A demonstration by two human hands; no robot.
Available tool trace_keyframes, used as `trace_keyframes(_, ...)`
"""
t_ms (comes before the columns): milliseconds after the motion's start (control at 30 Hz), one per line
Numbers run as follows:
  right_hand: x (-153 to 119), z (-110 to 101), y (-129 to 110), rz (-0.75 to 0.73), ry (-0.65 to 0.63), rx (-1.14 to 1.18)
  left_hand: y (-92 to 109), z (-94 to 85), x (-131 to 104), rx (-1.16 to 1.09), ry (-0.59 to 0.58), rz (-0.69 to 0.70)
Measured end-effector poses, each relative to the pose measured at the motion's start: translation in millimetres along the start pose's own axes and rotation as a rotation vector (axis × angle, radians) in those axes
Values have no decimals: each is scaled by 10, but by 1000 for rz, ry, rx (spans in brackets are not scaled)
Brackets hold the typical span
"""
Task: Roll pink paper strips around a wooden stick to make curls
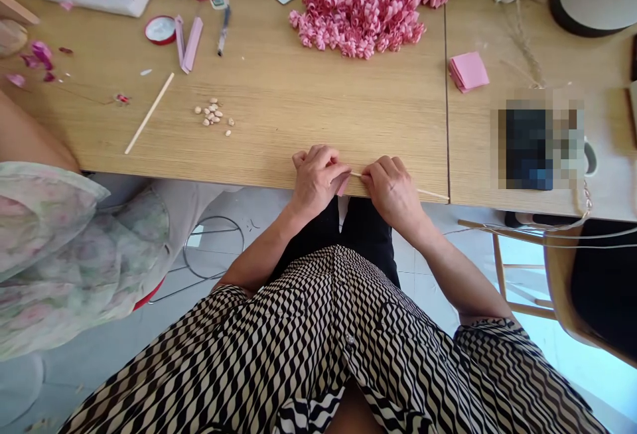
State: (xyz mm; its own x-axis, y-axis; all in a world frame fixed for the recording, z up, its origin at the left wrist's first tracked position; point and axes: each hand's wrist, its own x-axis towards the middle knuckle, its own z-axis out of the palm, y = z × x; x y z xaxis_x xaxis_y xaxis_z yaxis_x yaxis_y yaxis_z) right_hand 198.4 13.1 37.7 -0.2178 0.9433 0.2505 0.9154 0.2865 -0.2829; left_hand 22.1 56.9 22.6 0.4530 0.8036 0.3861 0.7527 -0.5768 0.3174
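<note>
At the table's front edge, my left hand (320, 180) is closed in a pinch at one end of a thin pale stick (432, 193). A small pink paper piece (342, 186) hangs below those fingertips, partly hidden by them. My right hand (393, 192) grips the same stick a little to the right, fingers curled over it. The stick passes under that palm and comes out on the far side, near the seam in the table. Beyond both hands lies a large heap of curled pink paper pieces (365, 9).
Pink paper squares (468, 71) are stacked at right, near a pixelated patch. Leftward lie several small beige pieces (213, 113), a wooden stick (149, 113), a pen (223, 30), folded pink strips (192, 44) and a round tin (160, 30). Another person's arm (32, 132) rests at far left.
</note>
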Motion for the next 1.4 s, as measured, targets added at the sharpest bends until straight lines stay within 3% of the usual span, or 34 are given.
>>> trace_keyframes(200,39,9,-7,6,-32,-8,-20,-2,0,-63,66,9)
trace_keyframes(600,17,-34,-1,12,-56,-33,-42,-1,6,-85,65,5)
trace_keyframes(800,-81,-84,55,53,13,-37,-49,19,1,-105,86,10)
trace_keyframes(967,-219,-137,90,108,84,20,-97,-82,-6,-231,129,32)
trace_keyframes(1100,-216,-135,42,86,92,50,-130,-171,31,-203,26,63)
trace_keyframes(1233,-125,-87,-32,37,62,25,-148,-153,87,-171,-91,76)
trace_keyframes(1400,-57,-18,-68,-9,24,-21,-163,-115,99,-198,-104,56)
